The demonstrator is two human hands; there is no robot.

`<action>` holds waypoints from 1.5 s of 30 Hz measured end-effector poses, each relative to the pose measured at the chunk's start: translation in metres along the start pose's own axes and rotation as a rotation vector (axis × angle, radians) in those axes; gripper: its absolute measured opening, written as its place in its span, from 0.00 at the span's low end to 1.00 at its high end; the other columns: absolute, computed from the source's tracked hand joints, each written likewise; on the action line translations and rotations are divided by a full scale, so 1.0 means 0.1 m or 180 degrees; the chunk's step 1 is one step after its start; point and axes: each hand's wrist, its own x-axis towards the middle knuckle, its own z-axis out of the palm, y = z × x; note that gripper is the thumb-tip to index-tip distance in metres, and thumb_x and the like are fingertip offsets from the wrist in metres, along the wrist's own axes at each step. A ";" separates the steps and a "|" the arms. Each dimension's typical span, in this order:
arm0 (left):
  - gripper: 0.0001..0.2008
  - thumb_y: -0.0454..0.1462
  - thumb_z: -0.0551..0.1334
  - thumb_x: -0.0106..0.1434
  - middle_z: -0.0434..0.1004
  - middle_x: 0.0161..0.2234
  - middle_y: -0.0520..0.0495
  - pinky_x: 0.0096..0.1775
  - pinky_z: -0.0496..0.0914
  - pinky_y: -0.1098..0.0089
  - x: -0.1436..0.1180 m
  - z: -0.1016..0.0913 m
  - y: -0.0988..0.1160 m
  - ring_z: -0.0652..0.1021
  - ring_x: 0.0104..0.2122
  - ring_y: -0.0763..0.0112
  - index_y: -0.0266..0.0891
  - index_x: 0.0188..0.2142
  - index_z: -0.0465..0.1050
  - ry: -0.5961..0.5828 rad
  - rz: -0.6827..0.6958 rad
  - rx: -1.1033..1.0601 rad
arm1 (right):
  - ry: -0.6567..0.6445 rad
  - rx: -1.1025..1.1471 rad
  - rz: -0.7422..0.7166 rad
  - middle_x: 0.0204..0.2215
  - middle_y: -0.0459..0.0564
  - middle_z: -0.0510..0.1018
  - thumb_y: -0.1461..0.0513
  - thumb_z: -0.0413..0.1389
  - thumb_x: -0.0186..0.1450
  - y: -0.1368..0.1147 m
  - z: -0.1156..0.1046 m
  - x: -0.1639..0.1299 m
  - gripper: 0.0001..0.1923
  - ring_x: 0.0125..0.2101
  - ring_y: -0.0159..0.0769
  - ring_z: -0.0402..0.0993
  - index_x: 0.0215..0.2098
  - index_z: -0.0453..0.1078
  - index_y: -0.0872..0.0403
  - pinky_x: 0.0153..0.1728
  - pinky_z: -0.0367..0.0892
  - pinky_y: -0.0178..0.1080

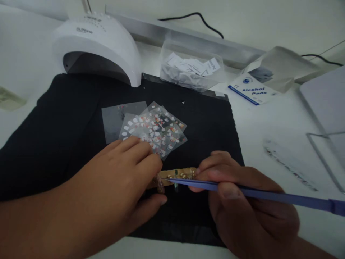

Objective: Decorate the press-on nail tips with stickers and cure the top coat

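Note:
My left hand [118,187] rests on the black mat [67,126] and pinches the left end of a tan strip [178,174] that carries several small decorated nail pieces. My right hand [242,201] grips blue tweezers [269,196]; their tip lies on the strip near my left fingertips. Just beyond my left fingers several clear sticker sheets [153,127] with small white and red designs are fanned out on the mat.
A white nail lamp [99,46] stands at the mat's far left corner. Behind the mat sit a clear tub of paper packets [191,68] and an Alcohol Pads box [253,91]. A grey tray edge [323,144] lies at the right.

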 end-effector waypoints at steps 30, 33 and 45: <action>0.06 0.37 0.65 0.61 0.70 0.32 0.49 0.34 0.65 0.59 0.00 0.00 0.01 0.70 0.35 0.59 0.42 0.31 0.67 -0.0024 -0.0022 0.0028 | 0.0053 0.0062 0.0163 0.29 0.50 0.79 0.69 0.52 0.68 -0.01 0.02 0.00 0.15 0.34 0.41 0.72 0.46 0.75 0.48 0.32 0.70 0.45; 0.07 0.37 0.65 0.61 0.70 0.32 0.49 0.34 0.65 0.59 -0.01 -0.01 0.01 0.70 0.35 0.59 0.42 0.31 0.67 -0.0040 -0.0017 0.0022 | 0.0053 0.0085 0.0187 0.28 0.50 0.78 0.68 0.51 0.69 -0.02 0.02 0.00 0.14 0.34 0.41 0.72 0.46 0.75 0.49 0.31 0.71 0.45; 0.05 0.37 0.64 0.61 0.70 0.33 0.48 0.35 0.67 0.56 -0.01 -0.01 0.01 0.71 0.36 0.58 0.41 0.32 0.68 -0.0069 -0.0019 -0.0001 | 0.0187 0.0148 0.0205 0.27 0.50 0.78 0.68 0.52 0.69 -0.02 0.01 0.02 0.13 0.33 0.40 0.71 0.43 0.76 0.50 0.31 0.70 0.44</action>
